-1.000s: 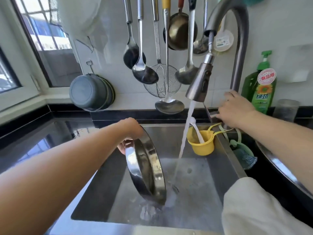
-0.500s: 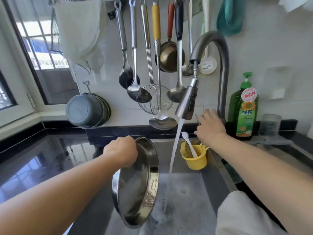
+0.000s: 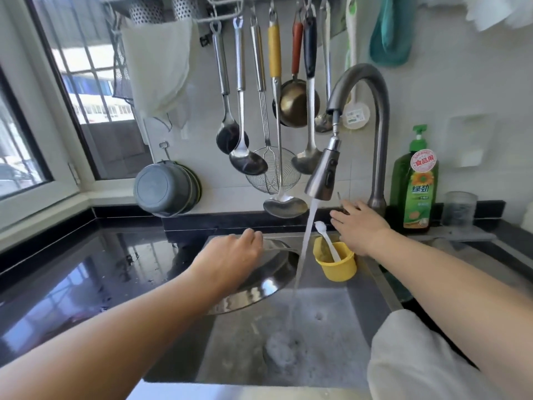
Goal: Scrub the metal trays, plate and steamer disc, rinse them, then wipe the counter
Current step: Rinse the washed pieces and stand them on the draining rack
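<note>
Black glossy stone counter wraps the left and back of the rectangular stainless steel sink, whose wet floor is foamy under the running stream from the grey curved pull-out faucet. Held over the sink's left back corner, just left of the water, is the round shallow stainless steel tray, tipped nearly flat with its shiny underside showing. It looks stiff, fairly light and wet, so I judge it slippery; the rolled rim is the safest place to take it, thumb and fingers on either side. The left hand grips that far rim, fingers curled over the edge. The right hand reaches toward the faucet's base, fingers straight and slightly spread, holding nothing; whether they touch a lever I cannot tell. Beside it, a small yellow plastic cup with a white spoon hangs at the sink's back wall.
</note>
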